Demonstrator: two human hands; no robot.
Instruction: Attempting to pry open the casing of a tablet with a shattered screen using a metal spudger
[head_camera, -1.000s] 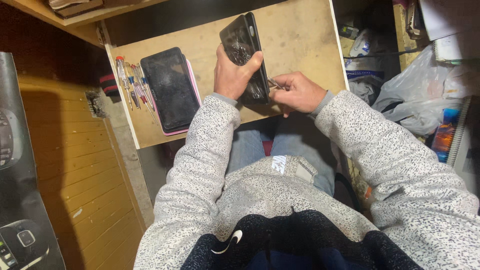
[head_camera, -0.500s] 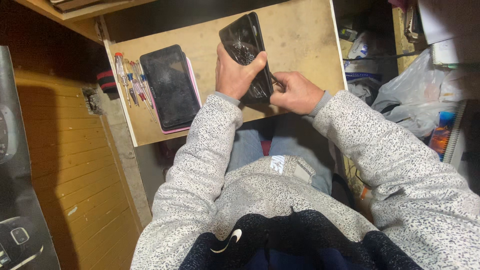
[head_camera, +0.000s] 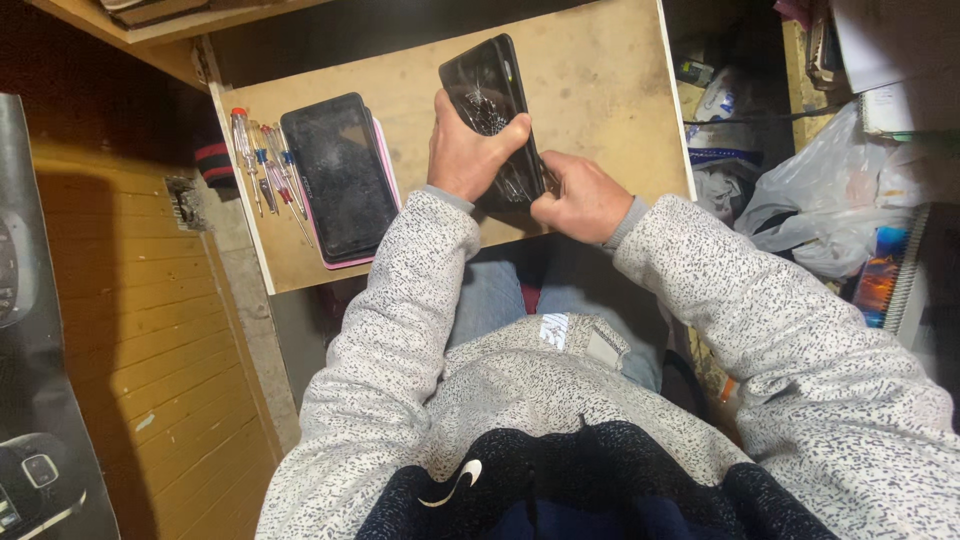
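A black phone with a cracked screen (head_camera: 482, 85) lies tilted on the wooden board (head_camera: 600, 90). My left hand (head_camera: 465, 150) grips it around its lower half, thumb across the glass. My right hand (head_camera: 580, 197) presses against the phone's lower right edge, fingers curled; whatever it holds there is hidden. To the left, a dark tablet (head_camera: 338, 172) rests on a pink case (head_camera: 385, 190), apart from both hands.
Several small screwdrivers (head_camera: 265, 160) lie along the board's left edge. Plastic bags and clutter (head_camera: 810, 210) fill the right side. A wooden panel wall (head_camera: 150, 330) stands to the left, with a shelf (head_camera: 150, 25) above.
My right hand has slid in against the phone's lower edge; a small metal tool seen in it earlier is now hidden. My left hand keeps its grip.
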